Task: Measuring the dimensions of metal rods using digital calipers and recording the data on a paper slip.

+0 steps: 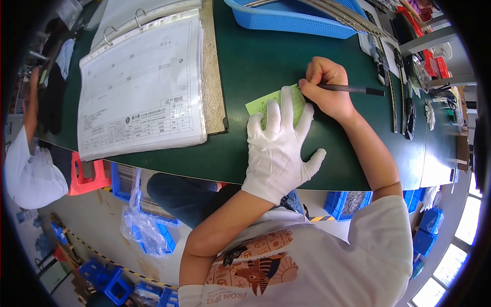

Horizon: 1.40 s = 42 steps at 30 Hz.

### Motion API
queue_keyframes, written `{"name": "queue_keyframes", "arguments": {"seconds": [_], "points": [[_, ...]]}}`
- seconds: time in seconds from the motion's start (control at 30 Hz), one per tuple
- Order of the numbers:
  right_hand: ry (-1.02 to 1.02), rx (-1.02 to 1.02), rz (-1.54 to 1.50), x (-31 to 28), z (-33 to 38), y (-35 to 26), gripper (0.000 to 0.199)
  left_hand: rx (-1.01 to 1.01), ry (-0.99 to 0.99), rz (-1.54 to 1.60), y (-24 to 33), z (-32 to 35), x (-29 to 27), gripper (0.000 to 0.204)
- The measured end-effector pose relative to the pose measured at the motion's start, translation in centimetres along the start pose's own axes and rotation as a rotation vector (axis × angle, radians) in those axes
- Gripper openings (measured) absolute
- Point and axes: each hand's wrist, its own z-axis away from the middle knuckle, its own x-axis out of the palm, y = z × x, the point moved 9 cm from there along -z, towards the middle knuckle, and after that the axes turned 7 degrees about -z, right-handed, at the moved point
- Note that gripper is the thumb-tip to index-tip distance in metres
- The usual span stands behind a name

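Observation:
My left hand, in a white glove, lies with its fingers spread over a small green paper slip on the dark green table. Most of the slip is covered by the glove. Bare, my right hand is closed around a black pen, whose tip end meets the slip's upper right edge. The pen's rear end points to the right. To the left of the gloved hand lies an open ring binder holding technical drawings in clear sleeves.
A blue perforated basket with metal rods stands at the table's far side. Tools, including a tape or ruler and cutters, lie along the right. Another person sits at the far left, beside a red stool. Blue bins stand below the table.

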Motion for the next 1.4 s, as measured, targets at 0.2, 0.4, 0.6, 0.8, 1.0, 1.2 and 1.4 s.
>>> {"name": "queue_keyframes", "arguments": {"seconds": [0.2,0.4,0.6,0.8,1.0,1.2,1.4], "points": [[-0.052,0.011,0.041,0.4,0.0,0.0,0.030,-0.001,0.002,0.008,-0.1,0.1,0.0,0.067],[-0.007,0.005,0.003,-0.1,0.0,0.2,0.031,-0.003,0.003,0.017,0.0,-0.1,-0.2,0.066],[0.136,0.132,-0.261,-1.2,-0.5,0.3,0.023,-0.028,-0.004,0.035,-0.3,0.3,-0.5,0.065],[-0.105,0.137,-0.207,4.7,-0.8,-2.8,0.036,-0.037,-0.007,0.159,-0.1,1.5,-0.3,0.066],[-0.166,0.290,-0.245,9.1,-1.3,-0.2,0.010,-0.027,0.031,0.258,-0.5,1.6,-0.6,0.065],[-0.193,0.174,-0.172,8.2,-0.9,0.6,0.024,-0.020,0.026,0.303,-1.4,2.7,-1.5,0.070],[-0.170,-0.090,0.013,8.5,0.1,-1.4,0.022,-0.069,-0.003,0.226,-2.3,3.7,-1.1,0.072]]}}
